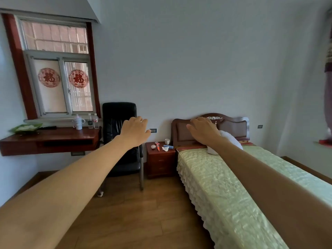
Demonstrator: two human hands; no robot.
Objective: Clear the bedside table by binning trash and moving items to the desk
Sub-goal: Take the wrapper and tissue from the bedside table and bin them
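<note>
Both arms extended, left hand (135,131) and right hand (203,131) each with grip spread and empty, well short of the cluttered bedside worktop (160,152): nothing picked up yet.

Two bottles (93,120), one cup (167,141)

Bare floor (136,212) leads to the bedside table (160,159) — squeezed between black chair (120,133) and bed (224,186).

The right forearm hides part of the white pillow (231,141), and the small items on the bedside counter (159,152) are too small to identify.
</note>
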